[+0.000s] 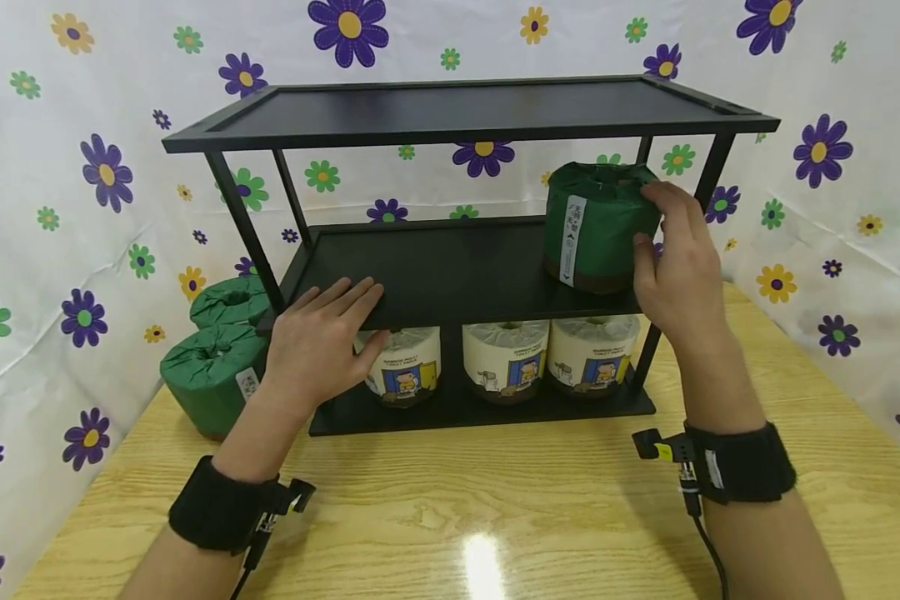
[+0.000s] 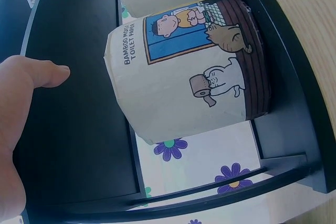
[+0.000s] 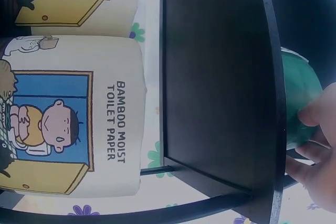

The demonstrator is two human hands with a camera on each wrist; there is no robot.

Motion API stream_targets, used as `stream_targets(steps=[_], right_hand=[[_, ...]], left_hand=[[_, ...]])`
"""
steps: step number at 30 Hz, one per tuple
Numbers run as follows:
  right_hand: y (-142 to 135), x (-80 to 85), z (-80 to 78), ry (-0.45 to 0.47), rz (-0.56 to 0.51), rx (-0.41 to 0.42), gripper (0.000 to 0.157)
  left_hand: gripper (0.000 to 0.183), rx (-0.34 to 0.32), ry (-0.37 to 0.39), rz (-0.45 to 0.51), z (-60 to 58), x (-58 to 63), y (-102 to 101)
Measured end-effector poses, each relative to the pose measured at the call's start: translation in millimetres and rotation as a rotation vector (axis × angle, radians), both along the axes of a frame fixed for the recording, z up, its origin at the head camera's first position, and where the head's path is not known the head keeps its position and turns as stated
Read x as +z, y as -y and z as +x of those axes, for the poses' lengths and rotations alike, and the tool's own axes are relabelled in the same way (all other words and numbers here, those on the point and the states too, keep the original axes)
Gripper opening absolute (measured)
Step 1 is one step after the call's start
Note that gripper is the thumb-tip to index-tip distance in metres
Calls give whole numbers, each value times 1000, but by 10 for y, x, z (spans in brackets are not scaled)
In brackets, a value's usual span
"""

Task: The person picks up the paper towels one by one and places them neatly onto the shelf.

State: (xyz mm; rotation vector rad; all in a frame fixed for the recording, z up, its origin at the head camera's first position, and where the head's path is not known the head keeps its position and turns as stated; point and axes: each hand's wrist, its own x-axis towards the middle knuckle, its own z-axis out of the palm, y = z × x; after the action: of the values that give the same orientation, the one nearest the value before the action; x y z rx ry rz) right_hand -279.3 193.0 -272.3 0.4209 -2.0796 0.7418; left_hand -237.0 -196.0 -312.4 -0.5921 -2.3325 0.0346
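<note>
A green-wrapped toilet paper roll [image 1: 592, 233] with a white label stands at the right end of the black rack's middle shelf [image 1: 435, 267]. My right hand [image 1: 682, 267] holds it from the right, thumb at the front and fingers near the top edge. In the right wrist view the shelf edge partly hides the green roll [image 3: 299, 95]. My left hand [image 1: 315, 342] rests on the front left edge of the middle shelf, fingers straight. Its thumb [image 2: 50, 74] lies against the shelf's underside in the left wrist view.
Several cream toilet paper rolls [image 1: 506, 367] with cartoon prints stand on the bottom shelf [image 1: 480, 418]. Two green rolls, the nearer [image 1: 210, 383] in front of the other [image 1: 228, 302], sit left of the rack. The top shelf [image 1: 465, 108] overhangs the middle one. Rack posts [image 1: 243, 229] flank both hands.
</note>
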Motion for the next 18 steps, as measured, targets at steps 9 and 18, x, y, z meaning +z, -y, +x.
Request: stream_targets(steps=[9,18], right_hand=[[62,3,29,-46,8,-15,41],[44,3,-19,-80,-24,27,48]], left_hand=[[54,0,6,-1,0,9,1],[54,-2,5,-1,5,10,3]])
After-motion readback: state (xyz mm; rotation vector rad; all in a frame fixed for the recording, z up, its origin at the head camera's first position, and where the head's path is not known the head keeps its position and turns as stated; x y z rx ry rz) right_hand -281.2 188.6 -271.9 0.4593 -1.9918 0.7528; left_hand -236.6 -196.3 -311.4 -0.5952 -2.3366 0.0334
